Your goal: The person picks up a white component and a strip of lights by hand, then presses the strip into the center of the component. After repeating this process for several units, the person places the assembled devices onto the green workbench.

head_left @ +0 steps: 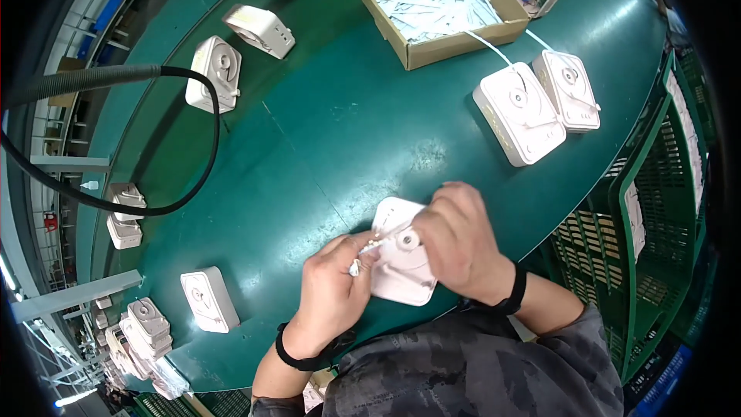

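A pale pink box-shaped device [403, 282], with a round hub and a moulded arm on its face like a small record player, lies on the green table right in front of me. Over its left edge, my left hand [333, 282] is closed, thumb and forefinger pinching a thin white cord [355, 267] whose pale end pokes out beside the thumb. My right hand [457, 239] curls over the device's upper right side, fingers bent in close to the hub. Whatever sits between the right fingertips is hidden from view.
A cardboard box [432, 50] of flat whitish strips stands at the back. Two similar devices [521, 112] with white cords sit right of it. More devices [210, 299] are spread along the left. A black hose [212, 131] loops over the table; green crates [652, 239] stand right.
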`<state>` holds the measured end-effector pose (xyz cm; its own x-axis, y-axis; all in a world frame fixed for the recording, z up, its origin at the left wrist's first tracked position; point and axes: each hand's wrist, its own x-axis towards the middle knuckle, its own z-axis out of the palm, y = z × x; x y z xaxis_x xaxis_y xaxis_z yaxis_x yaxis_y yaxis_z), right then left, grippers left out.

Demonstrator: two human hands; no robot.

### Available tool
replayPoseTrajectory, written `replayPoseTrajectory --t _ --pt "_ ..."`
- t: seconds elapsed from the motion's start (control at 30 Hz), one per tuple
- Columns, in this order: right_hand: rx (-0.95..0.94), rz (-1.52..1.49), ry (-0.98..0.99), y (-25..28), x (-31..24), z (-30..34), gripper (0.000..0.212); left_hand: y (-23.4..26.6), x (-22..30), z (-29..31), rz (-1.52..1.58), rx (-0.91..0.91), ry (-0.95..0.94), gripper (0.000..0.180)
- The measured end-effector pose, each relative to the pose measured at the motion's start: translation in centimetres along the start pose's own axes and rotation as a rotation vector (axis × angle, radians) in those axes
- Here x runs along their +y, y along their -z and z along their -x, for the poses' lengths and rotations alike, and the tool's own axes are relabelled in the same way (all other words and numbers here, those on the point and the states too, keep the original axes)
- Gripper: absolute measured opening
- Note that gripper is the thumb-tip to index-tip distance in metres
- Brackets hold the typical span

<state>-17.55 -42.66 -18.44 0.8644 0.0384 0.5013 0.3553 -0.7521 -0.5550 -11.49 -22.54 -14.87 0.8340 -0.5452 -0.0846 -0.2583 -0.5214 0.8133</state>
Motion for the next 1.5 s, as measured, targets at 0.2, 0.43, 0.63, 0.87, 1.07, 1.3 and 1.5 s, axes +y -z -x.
replayPoseTrajectory --t 0.2,0.43,0.63,0.87,1.07,1.3,1.5 --pt "-0.003 0.443 0.125 5.6 6.9 -3.3 0.01 2.3 -2.2 2.1 0.291 0.1 0.21 0.019" --pt "-0.088 0.487 -0.079 8.6 12.1 -3.4 0.006 3.6 -6.4 4.5 0.447 0.101 0.245 0.019" --pt "0.054 0.779 -0.21 12.5 13.0 -6.4 0.019 5.4 -9.0 7.2 0.593 0.194 0.301 0.021" --pt "-0.035 0.223 -0.003 -6.3 4.4 -24.6 0.066 5.7 -10.5 5.9 0.622 0.336 0.248 0.02" --pt "0.071 0.057 -0.48 -16.5 10.4 -32.0 0.077 8.3 -7.4 -2.1 0.066 0.499 -0.055 0.021" --pt "0.206 0.093 -0.311 -10.0 1.3 -22.1 0.047 13.2 -9.4 -16.6 -0.409 0.647 0.12 0.075" --pt "0.038 0.383 0.136 -7.9 -2.2 -8.6 0.056 16.3 -11.8 -20.0 -0.453 0.679 0.247 0.063"
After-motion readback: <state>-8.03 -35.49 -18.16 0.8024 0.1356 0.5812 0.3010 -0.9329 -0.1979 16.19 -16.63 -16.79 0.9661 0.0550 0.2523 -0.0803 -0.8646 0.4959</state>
